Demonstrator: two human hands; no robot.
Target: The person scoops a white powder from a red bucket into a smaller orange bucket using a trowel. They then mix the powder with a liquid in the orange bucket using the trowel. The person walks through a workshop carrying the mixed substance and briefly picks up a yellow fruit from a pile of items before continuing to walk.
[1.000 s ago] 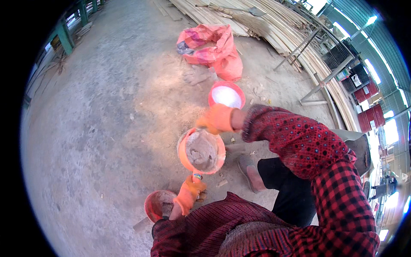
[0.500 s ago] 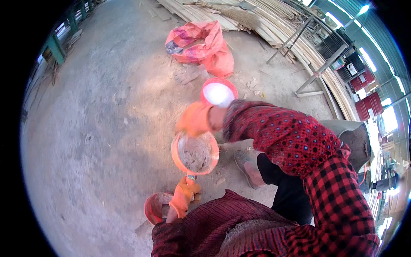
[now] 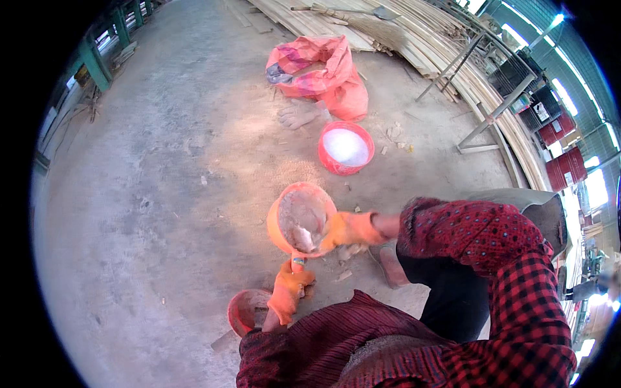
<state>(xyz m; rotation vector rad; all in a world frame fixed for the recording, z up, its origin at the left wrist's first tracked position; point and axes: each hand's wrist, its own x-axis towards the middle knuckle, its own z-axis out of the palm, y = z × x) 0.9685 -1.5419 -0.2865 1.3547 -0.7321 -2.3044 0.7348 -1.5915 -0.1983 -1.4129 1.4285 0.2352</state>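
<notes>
Standing far left, green metal posts [image 3: 95,66] at the edge of the concrete floor [image 3: 149,194]. Next, low down, a red bucket [image 3: 236,315] sits just beside the left forearm. Left hand [image 3: 291,292], orange glove, is wrapped round the handle [image 3: 297,264] of an orange pan [image 3: 277,226]. Pan is in front of the body, mouth toward me, greyish paste [image 3: 303,210] inside, pale patch near the lower rim. Pink sack [image 3: 347,97] is beyond it, top crumpled open. Between sack and pan: red tub [image 3: 339,169] with white material [image 3: 346,146], apart from both. Right hand [image 3: 349,231], also orange-gloved, is at the pan's right rim, fingers reaching over it; motion-blurred, can't tell whether it's holding anything or how wide it is. Farther back: broom [image 3: 378,29] lying on long planks [image 3: 420,59], then a metal stand [image 3: 495,119]. Far right, red drum [image 3: 563,169].
</notes>
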